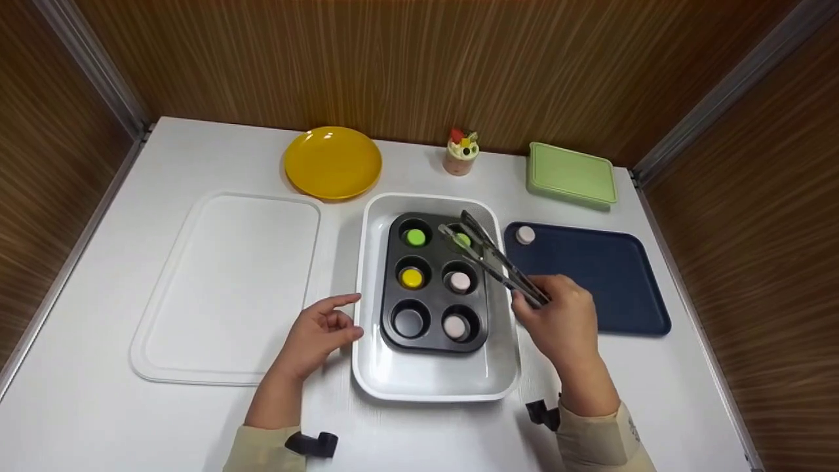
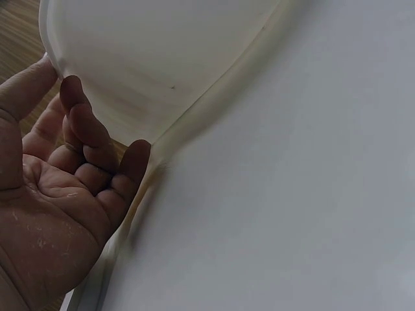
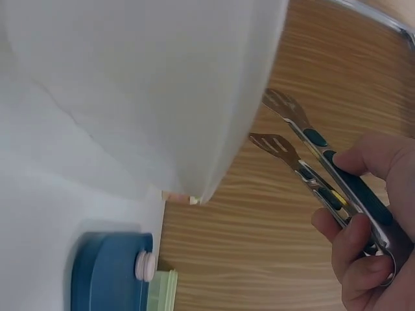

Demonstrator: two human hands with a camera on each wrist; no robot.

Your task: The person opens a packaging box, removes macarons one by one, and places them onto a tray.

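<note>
My right hand (image 1: pixel 560 321) grips the metal tongs (image 3: pixel 353 191), whose slotted tips stand apart with nothing between them. The tips hover over the far right cup of a dark muffin tin (image 1: pixel 436 305), partly covering a green disc (image 1: pixel 463 240). Another green disc (image 1: pixel 415 237), a yellow disc (image 1: pixel 411 278) and two pale pink discs (image 1: pixel 460 282) sit in other cups; the near left cup is empty. The tin lies inside a white rectangular tub (image 1: pixel 436 388). With thumb and fingertips, my left hand (image 1: pixel 321 331) touches the tub's left rim, its other fingers loosely bent.
At the right lies a navy tray (image 1: pixel 590 275) with a pale pink disc (image 1: pixel 525 235) at its far left corner. A white tray (image 1: pixel 229 288) lies left. Along the back stand a yellow plate (image 1: pixel 333 162), a dessert cup (image 1: pixel 461 157) and a green lidded box (image 1: pixel 572 174).
</note>
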